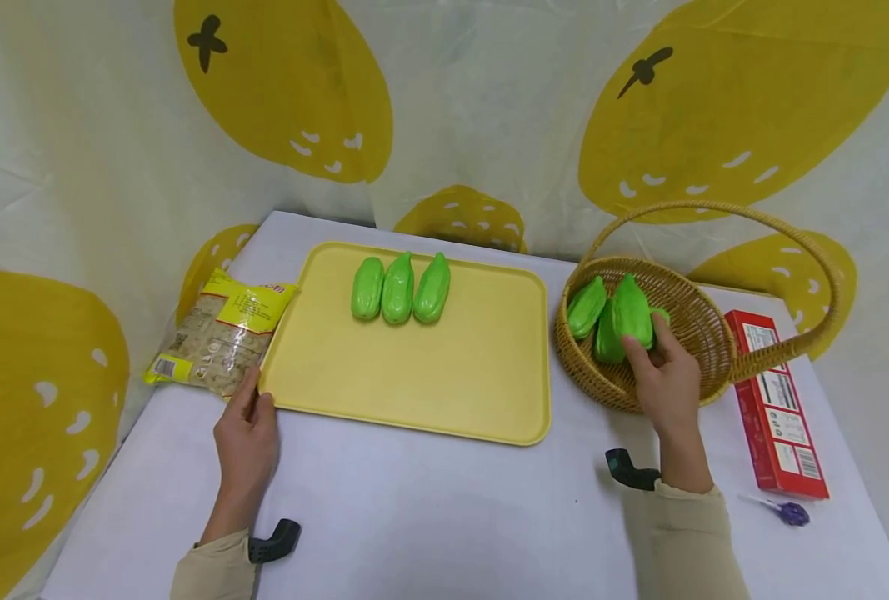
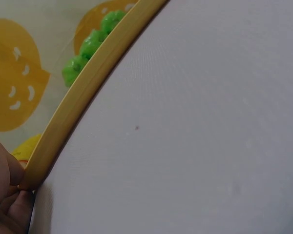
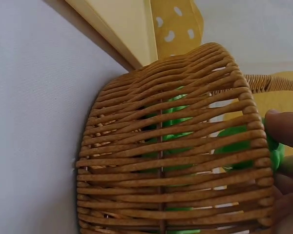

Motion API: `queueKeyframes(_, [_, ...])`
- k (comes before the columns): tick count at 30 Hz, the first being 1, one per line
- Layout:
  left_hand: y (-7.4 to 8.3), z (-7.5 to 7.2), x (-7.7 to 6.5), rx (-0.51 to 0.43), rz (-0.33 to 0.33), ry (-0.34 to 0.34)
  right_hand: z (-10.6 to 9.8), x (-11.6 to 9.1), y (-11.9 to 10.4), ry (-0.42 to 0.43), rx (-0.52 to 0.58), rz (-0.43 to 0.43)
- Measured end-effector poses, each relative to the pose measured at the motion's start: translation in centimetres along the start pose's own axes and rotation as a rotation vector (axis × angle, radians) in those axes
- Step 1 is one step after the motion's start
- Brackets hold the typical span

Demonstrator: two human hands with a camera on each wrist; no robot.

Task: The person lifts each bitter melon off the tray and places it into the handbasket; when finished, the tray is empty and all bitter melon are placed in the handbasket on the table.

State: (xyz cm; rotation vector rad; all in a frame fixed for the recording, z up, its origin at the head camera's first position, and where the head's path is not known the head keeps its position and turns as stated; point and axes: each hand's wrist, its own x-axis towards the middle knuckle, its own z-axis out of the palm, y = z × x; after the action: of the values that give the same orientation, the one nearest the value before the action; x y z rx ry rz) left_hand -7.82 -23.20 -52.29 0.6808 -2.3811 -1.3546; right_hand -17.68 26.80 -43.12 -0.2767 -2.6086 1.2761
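Observation:
My left hand (image 1: 245, 437) pinches the near left corner of a yellow tray (image 1: 414, 383), thumb and fingers at its rim. Three ribbed green toy vegetables (image 1: 397, 290) lie side by side near the tray's far edge. To the right stands a round wicker basket (image 1: 586, 375) with a tall arched handle. My right hand (image 1: 669, 383) reaches over its near rim and grips another green toy vegetable (image 1: 630, 312) between thumb and fingers. More green toy vegetables (image 1: 586, 307) sit beneath and beside it in the basket. In the right wrist view, the woven wall (image 3: 176, 156) partly hides them.
A yellow-labelled plastic bag (image 1: 222, 333) lies against the tray's left edge. Right of the basket is a red box (image 1: 777, 408), partly under the handle, with a purple-wrapped lollipop (image 1: 792, 512) in front. A fruit-print cloth (image 1: 474, 100) hangs behind the white table.

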Motion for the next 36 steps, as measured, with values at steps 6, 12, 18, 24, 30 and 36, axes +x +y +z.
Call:
queueKeyframes(6, [0.1, 0.0, -0.1, -0.01, 0.0, -0.004, 0.3, 0.5, -0.3, -0.035, -0.075, -0.036])
queueKeyframes(12, [0.0, 0.0, -0.1, -0.004, 0.008, 0.003, 0.5, 1.2, -0.3, -0.095, -0.156, -0.144])
queueKeyframes(18, [0.2, 0.0, -0.1, -0.001, 0.015, 0.005, 0.8, 1.8, -0.3, -0.109, -0.174, -0.186])
queueKeyframes(24, [0.3, -0.1, -0.1, 0.0, 0.019, 0.011, 1.1, 2.1, -0.1, -0.11, -0.192, -0.203])
queueKeyframes(30, [0.3, -0.1, -0.1, -0.002, 0.014, 0.008, 1.3, 2.3, -0.1, -0.14, -0.191, -0.203])
queueKeyframes(36, [0.1, 0.0, -0.2, -0.007, -0.006, -0.006, 1.4, 2.1, 0.2, -0.18, -0.256, -0.176])
